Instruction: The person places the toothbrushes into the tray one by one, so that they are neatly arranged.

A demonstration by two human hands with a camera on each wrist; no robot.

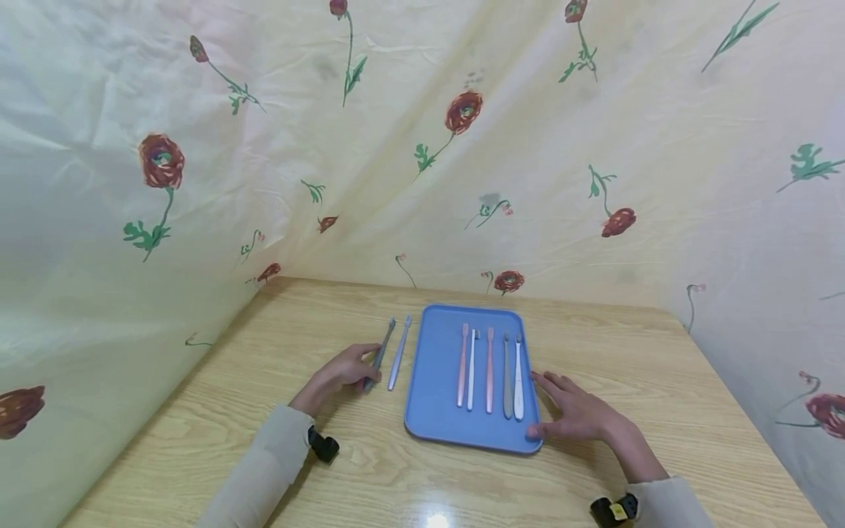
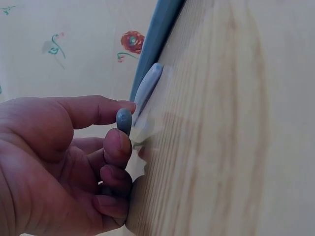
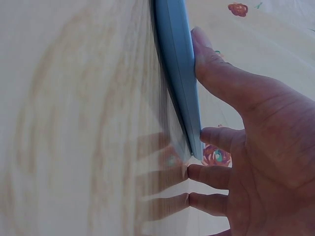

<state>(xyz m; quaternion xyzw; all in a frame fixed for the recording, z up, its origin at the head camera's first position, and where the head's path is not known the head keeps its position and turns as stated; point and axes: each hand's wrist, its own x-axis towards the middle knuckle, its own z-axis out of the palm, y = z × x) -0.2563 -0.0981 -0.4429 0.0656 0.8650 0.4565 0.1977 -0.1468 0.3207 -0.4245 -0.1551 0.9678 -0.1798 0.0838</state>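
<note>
My left hand [image 1: 348, 368] pinches a dark grey toothbrush [image 1: 385, 348] between thumb and fingers, left of the tray; in the left wrist view its rounded handle end [image 2: 124, 118] pokes out of the grip. Just right of it a light blue-violet toothbrush [image 1: 399, 356] lies on the table. A blue tray [image 1: 432, 411] holds several toothbrushes side by side: a pink one [image 1: 463, 367], a white one [image 1: 472, 370], another pink one [image 1: 490, 374], a grey one [image 1: 507, 381] and a white one [image 1: 518, 381]. My right hand [image 1: 577, 411] touches the tray's right edge, fingers spread and thumb on the rim.
The wooden table [image 1: 330, 484] runs back to a flower-printed cloth [image 1: 396, 147] that hangs behind it and along both sides. Each wrist wears a dark strap-on device, the left one [image 1: 323, 445] and the right one [image 1: 614, 510] both below the hands.
</note>
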